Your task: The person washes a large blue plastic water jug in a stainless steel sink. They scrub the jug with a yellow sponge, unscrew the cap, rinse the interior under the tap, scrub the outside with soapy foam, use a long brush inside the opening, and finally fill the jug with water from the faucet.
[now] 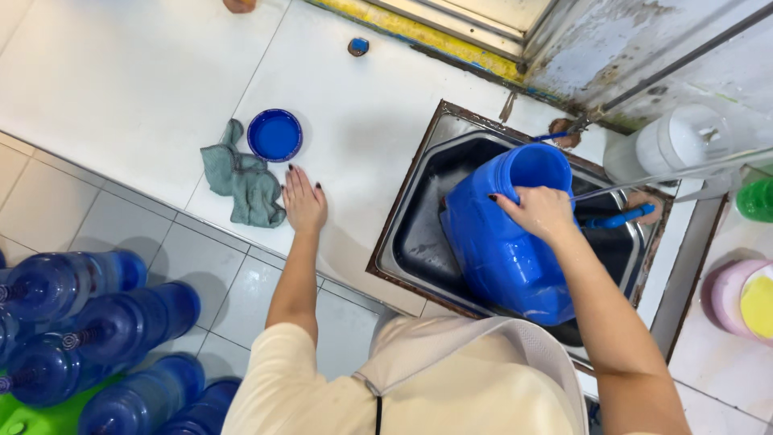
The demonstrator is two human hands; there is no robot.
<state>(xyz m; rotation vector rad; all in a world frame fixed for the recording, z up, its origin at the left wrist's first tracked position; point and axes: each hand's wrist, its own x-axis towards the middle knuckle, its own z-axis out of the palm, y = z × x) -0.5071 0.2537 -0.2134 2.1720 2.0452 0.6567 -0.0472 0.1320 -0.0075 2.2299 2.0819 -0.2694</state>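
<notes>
The lower end of the large blue plastic water jug (503,250) in the steel sink (419,242) disappears behind the person's cream apron at bottom centre. The dark blue bottles (88,322) at lower left, the pink container (737,294) and the green one (757,200) at right are cut by the frame's edges. A small orange object (239,5) is cropped at the top edge, too little to identify.

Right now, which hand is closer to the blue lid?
The left hand. It rests flat on the counter just below the blue lid, beside the cloth. The right hand grips the jug in the sink.
</notes>
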